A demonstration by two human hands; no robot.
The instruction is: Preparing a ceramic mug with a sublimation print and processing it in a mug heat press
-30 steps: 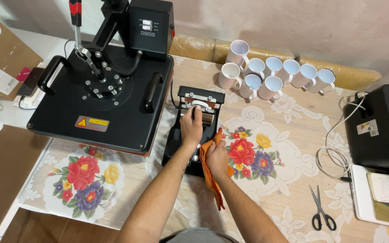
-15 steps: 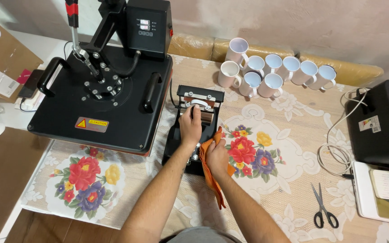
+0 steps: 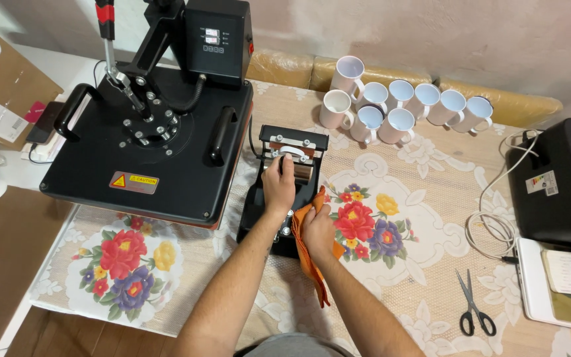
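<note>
The person is working at a small black mug heat press (image 3: 284, 192), which is sitting on the tabletop (image 3: 404, 264) just beside the front right corner of the large flat heat press (image 3: 150, 142). The left hand (image 3: 279, 186) is resting on top of the mug press with its fingers curled down over the cylindrical heating cradle, just below the pale clamp handle (image 3: 292, 149); whether a mug is seated inside is hidden by the hand. The right hand (image 3: 317, 228) is closed on an orange cloth (image 3: 308, 254), pressing it against the right side of the press while the loose end is trailing down toward the table edge. Judged from this, the step in hand is handling the hot cradle area with the cloth serving as heat protection. Any further move here is calling for a firm, padded grip and a steady base. White mugs (image 3: 398, 106) are standing grouped well behind, and scissors (image 3: 474, 307) are lying apart to the right.
</note>
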